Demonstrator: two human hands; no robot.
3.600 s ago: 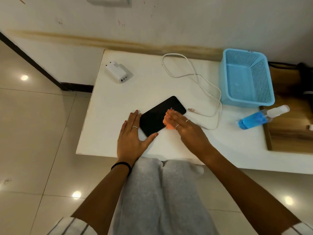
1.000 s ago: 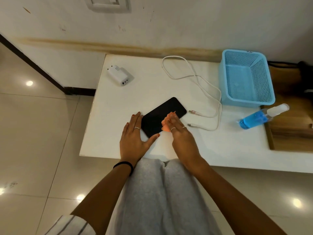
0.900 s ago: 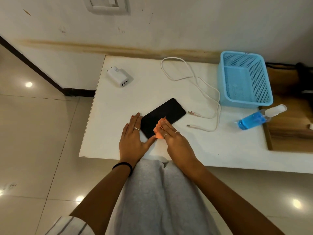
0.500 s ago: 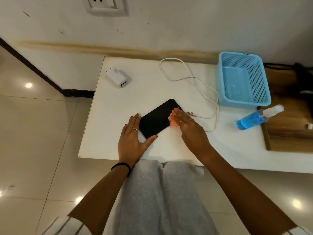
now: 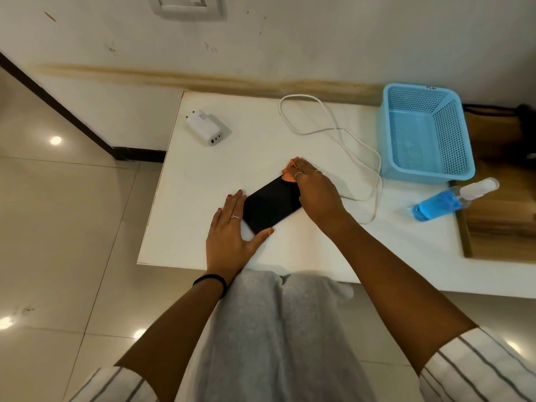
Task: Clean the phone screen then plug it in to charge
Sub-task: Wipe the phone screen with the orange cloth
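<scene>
A black phone (image 5: 268,206) lies screen up on the white table (image 5: 197,198), slanted toward the far right. My left hand (image 5: 232,230) rests flat on the table at the phone's near left corner, fingers and thumb along its edges. My right hand (image 5: 314,190) presses an orange cloth (image 5: 287,175) onto the phone's far end, fingers laid over it; most of the cloth is hidden. A white charging cable (image 5: 333,132) loops behind the phone, its near ends hidden by my right hand. A white charger brick (image 5: 204,127) lies at the far left.
A light blue mesh basket (image 5: 452,134) stands at the far right. A bottle of blue liquid (image 5: 443,201) lies on its side by it, at the edge of a wooden board (image 5: 499,224). A wall socket (image 5: 188,5) sits above the table.
My right hand has slid the orange cloth along the screen from its near end up to the phone's far end. My left hand and the phone have stayed put.
</scene>
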